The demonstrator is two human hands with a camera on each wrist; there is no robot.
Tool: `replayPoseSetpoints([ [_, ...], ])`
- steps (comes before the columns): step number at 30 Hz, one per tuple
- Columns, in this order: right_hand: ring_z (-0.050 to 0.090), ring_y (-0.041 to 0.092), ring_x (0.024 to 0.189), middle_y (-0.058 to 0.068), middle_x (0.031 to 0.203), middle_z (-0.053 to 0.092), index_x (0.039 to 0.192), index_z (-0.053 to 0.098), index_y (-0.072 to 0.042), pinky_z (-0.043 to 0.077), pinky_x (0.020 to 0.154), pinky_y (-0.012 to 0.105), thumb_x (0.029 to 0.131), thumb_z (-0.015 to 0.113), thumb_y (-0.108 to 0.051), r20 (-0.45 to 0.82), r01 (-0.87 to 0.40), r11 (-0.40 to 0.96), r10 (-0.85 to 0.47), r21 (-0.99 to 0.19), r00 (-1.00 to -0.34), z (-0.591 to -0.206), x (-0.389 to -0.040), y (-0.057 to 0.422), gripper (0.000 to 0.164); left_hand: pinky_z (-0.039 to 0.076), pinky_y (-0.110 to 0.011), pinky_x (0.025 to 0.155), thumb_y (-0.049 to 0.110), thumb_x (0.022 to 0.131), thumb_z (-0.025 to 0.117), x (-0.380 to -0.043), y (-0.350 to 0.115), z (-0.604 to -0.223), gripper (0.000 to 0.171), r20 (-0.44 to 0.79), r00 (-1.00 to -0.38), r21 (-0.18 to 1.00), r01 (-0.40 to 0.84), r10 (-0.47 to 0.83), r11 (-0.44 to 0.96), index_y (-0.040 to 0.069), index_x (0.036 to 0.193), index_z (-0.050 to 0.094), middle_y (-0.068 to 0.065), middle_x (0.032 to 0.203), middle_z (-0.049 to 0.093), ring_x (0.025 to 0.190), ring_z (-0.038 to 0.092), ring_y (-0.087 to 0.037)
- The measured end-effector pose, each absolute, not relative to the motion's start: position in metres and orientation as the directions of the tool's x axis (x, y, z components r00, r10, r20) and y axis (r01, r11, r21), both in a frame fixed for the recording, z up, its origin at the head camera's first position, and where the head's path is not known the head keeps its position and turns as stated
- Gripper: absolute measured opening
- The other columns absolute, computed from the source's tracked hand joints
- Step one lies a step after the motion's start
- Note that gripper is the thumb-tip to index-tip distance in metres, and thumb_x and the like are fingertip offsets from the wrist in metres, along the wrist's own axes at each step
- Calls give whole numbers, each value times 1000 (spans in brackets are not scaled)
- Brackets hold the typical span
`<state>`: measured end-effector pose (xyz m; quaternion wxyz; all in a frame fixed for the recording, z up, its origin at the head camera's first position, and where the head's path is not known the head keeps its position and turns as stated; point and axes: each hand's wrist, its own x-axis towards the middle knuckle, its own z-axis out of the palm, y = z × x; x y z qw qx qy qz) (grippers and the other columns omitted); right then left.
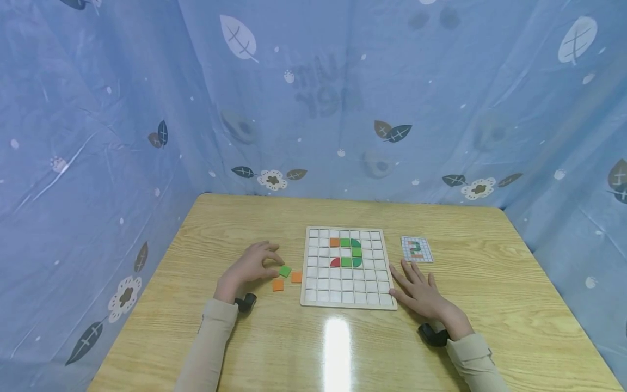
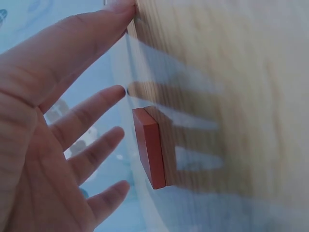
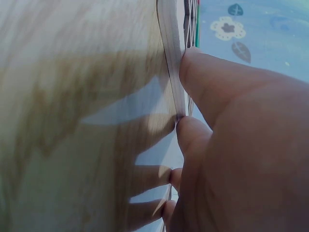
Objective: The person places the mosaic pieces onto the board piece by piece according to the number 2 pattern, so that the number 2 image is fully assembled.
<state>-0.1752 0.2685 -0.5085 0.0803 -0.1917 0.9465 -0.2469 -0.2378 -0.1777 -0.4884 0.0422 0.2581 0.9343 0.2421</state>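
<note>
My left hand (image 1: 253, 265) is on the left of the table, thumb and forefinger tips beside a loose green square tile (image 1: 285, 270); whether they touch it I cannot tell. Close by lie two orange square tiles, one (image 1: 296, 277) against the board and one (image 1: 277, 285) nearer me. The left wrist view shows spread fingers and one orange tile (image 2: 149, 147). On the white grid board (image 1: 318, 298), orange, green and red tiles (image 1: 346, 262) make a hooked shape, some with rounded corners. My right hand (image 1: 423, 296) rests at the board's right edge, thumb touching the rim (image 3: 170, 43).
A small pattern card (image 1: 417, 249) with a coloured figure on a grid lies right of the board. Black wrist straps (image 1: 433, 335) sit on both arms. The wooden table (image 1: 245, 218) is bounded by blue leaf-printed curtains (image 1: 343, 109) at the back and sides.
</note>
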Motion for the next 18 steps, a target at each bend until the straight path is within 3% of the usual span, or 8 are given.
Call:
replayPoseSetpoints([
  [18, 1, 47, 138, 23, 153, 10, 147, 25, -14, -6, 99, 74, 95, 48, -40, -67, -317, 812, -398, -489, -915, -508, -176, 269, 63, 18, -56, 111, 35, 77, 73, -240, -175, -488, 23, 78, -871, 464, 463, 485, 756, 22, 96, 70, -9, 138, 48, 134, 30, -37],
])
